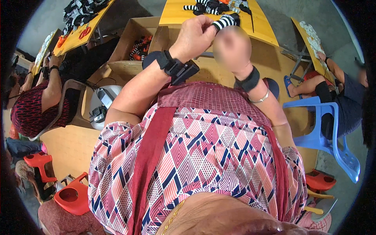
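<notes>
Head | left hand point(194, 38) pinching striped knit piece point(226, 22) | right hand point(234, 51) blurred, grip unclear | carton flap point(127, 66) marks illegible

A bench point(176, 13) stands ahead of the person, with fabric bundles point(211, 7) on its far part. A fabric piece point(225, 22) is at the hands point(190, 39). Left of this bench sits a carton point(147, 26); farther left, a second bench point(72, 46) bears a heap point(80, 15) and scissors point(84, 33). A chair point(333, 143) stands right, a stool point(80, 205) behind, left.
</notes>
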A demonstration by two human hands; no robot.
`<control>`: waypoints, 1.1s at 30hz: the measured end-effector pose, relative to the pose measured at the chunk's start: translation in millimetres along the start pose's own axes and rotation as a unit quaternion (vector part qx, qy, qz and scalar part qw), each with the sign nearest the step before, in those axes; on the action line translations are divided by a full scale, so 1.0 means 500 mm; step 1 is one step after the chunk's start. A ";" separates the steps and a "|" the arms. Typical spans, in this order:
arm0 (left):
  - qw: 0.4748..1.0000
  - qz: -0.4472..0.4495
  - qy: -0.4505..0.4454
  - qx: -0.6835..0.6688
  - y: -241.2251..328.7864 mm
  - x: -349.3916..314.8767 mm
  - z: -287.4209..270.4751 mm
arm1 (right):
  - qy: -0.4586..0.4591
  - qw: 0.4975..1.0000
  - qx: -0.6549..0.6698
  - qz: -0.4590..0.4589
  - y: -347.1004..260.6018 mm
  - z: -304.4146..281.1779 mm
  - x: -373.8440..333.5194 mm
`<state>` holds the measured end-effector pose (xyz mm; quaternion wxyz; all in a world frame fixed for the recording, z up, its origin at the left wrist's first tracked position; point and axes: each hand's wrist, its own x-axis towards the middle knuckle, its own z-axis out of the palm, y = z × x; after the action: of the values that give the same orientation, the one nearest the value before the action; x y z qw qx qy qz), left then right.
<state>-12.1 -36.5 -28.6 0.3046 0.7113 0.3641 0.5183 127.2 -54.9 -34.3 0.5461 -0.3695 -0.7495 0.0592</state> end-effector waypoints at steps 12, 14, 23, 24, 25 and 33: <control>0.991 0.093 -0.025 0.090 -0.003 -0.004 0.003 | -0.124 0.990 -0.009 0.063 0.013 -0.057 0.011; 0.992 0.089 -0.017 0.089 -0.009 -0.009 0.010 | -0.118 0.991 -0.030 0.063 0.013 -0.050 0.007; 0.977 0.148 0.055 0.143 -0.043 0.007 0.029 | -0.047 0.992 -0.115 0.004 0.032 -0.018 0.020; 0.978 0.138 0.061 0.146 -0.049 0.012 0.027 | -0.028 0.993 -0.117 -0.017 0.032 -0.011 0.017; 0.978 0.129 0.067 0.148 -0.053 0.014 0.026 | -0.009 0.992 -0.120 -0.038 0.032 -0.004 0.013; 0.944 -0.134 -0.066 -0.294 0.016 0.007 -0.005 | -0.009 0.989 -0.086 -0.117 -0.017 -0.015 0.025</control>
<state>-12.2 -38.0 -19.6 0.5898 0.5676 0.2664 0.5089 127.9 -55.7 -17.4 0.5088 -0.3247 -0.7945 -0.0668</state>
